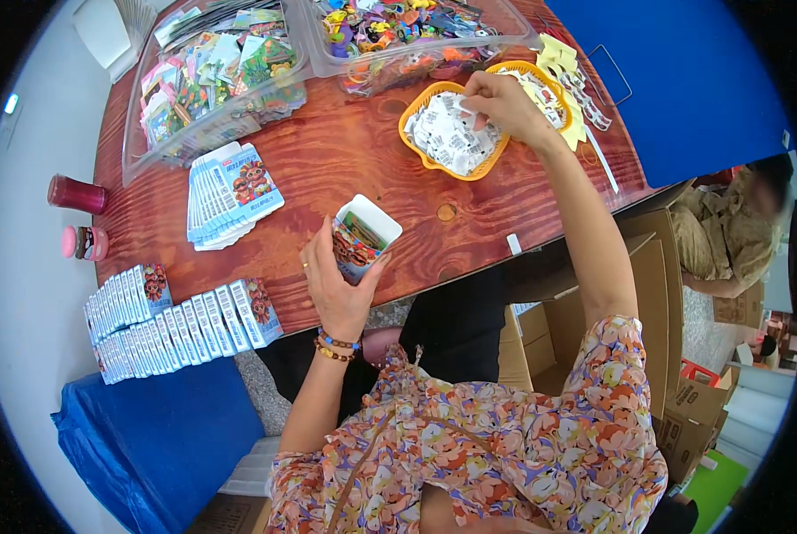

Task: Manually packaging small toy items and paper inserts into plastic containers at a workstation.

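Table [336, 142], reddish wood, by white wall [29, 231]; left hand [338, 292] clasps box [359, 242]; right hand [507, 105] curls over packets [445, 138], pinch unclear.

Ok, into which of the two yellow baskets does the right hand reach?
The left yellow basket: the right hand has its fingertips over the small white pieces there. The right yellow basket is only partly covered by the hand.

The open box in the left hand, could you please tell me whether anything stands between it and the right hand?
Only edges do: the rim of the orange basket, where the right hand is at the white packets, and the white flap on the far side of the open box. Otherwise, only wooden tabletop shows between.
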Tool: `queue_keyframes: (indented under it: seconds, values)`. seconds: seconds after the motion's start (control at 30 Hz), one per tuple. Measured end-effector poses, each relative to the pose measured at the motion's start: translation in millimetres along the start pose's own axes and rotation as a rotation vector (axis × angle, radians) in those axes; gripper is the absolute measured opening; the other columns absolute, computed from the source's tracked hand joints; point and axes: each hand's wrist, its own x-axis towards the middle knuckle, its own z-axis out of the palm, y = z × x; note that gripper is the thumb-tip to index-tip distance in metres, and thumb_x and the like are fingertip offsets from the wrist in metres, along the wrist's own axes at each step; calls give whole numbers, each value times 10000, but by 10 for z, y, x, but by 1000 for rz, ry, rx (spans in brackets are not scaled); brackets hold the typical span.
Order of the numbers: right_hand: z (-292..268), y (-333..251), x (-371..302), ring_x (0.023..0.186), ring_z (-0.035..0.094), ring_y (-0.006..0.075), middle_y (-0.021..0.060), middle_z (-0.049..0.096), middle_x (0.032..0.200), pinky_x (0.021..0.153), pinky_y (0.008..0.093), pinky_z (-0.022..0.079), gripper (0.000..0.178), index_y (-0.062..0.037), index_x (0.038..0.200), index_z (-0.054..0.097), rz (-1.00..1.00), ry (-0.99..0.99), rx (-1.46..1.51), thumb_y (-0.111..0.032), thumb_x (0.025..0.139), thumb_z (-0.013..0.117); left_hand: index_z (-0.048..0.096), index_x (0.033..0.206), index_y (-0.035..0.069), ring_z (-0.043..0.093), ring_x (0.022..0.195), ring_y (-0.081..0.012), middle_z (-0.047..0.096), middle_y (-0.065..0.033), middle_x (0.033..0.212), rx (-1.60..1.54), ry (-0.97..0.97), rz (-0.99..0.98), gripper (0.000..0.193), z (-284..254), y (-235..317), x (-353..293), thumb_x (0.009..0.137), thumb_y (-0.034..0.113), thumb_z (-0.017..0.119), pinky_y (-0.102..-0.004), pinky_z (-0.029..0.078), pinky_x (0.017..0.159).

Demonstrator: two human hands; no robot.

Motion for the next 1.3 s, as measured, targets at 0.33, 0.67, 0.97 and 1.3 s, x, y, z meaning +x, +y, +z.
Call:
queue_keyframes:
  seconds: [0.33,0.67,0.97,1.3]
  values:
    - [151,20,-164,636,620,154,96,660,794,605,302,490,217,-6,982,665,-8,-113,-479,-134,819,728,448,1419,-8,515,1165,-375,566,-209,1257,2,-13,-11,853,8,17,-17,726,249,872,-472,415,1004]
    - [-29,-72,-177,637,652,131,76,641,777,592,290,494,130,-7,931,639,99,-105,-135,-100,844,664,439,1440,3,514,1197,-366,555,-198,1300,-5,-17,-12,825,-6,9,-9,746,181,848,-460,401,1029]
    - [-92,112,-230,603,595,73,29,650,806,558,235,468,153,-4,1017,663,47,-40,-26,-23,865,662,442,1421,-6,523,1161,-371,566,-209,1254,-29,-41,8,853,-4,65,23,724,236,870,-476,407,1022]
    - [268,-1009,-805,602,597,67,25,650,743,489,233,464,156,-55,1030,679,10,-293,44,-77,876,685,475,1397,11,538,1104,-373,572,-177,1223,131,-73,71,840,216,224,177,708,282,871,-464,481,919]
